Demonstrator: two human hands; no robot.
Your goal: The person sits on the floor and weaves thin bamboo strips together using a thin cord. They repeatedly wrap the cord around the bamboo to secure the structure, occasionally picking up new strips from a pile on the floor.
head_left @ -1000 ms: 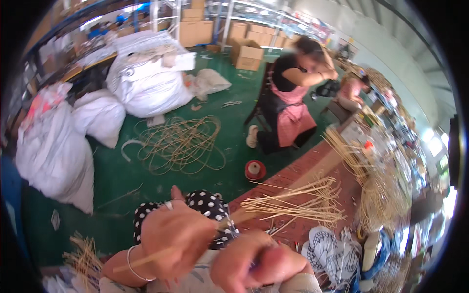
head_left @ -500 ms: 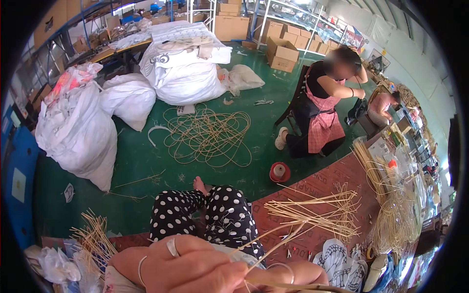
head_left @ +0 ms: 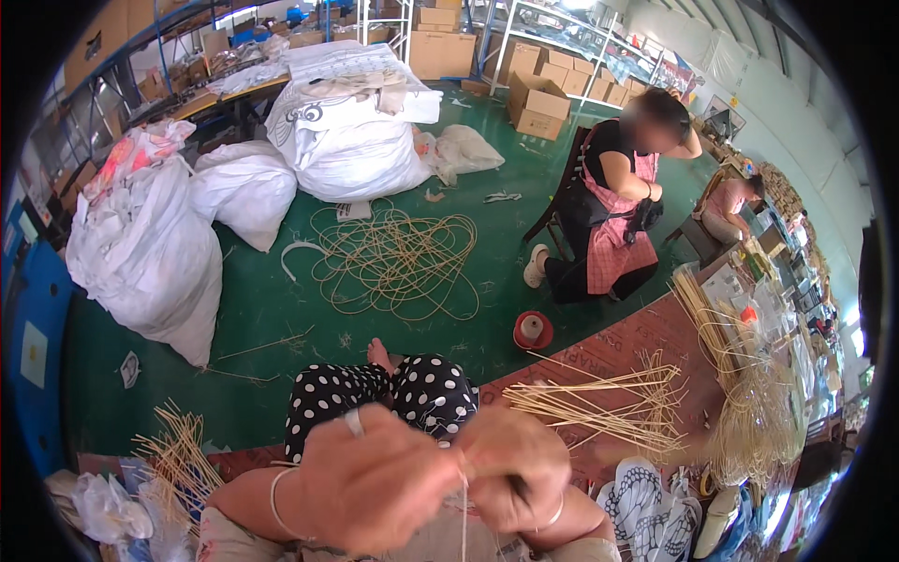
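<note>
My left hand (head_left: pixel 375 480) and my right hand (head_left: pixel 517 457) meet in front of my lap, fingers closed and blurred by motion. Between their fingertips they pinch a thin rattan cane, mostly hidden by the hands; a faint tan streak (head_left: pixel 646 451) runs off to the right of the right hand. From the meeting point a thin pale strand (head_left: pixel 464 520) hangs straight down. Beneath and beyond the hands are my knees in dotted trousers (head_left: pixel 426 389). A loose pile of cut rattan sticks (head_left: pixel 599 403) lies on a reddish board right of my knees.
At my left stands a bundle of sticks (head_left: pixel 178 459) beside white plastic bags (head_left: pixel 112 510). Ahead, a tangled cane coil (head_left: pixel 398 262) lies on the green floor, with a red spool holder (head_left: pixel 534 330) to its right. White sacks (head_left: pixel 150 258) stand left; a seated co-worker (head_left: pixel 623 187) is ahead right.
My right hand has come up into view beside the left, which has shifted slightly left and down. The bent cane that stuck up between them no longer shows clearly. The co-worker's lower hand has moved down.
</note>
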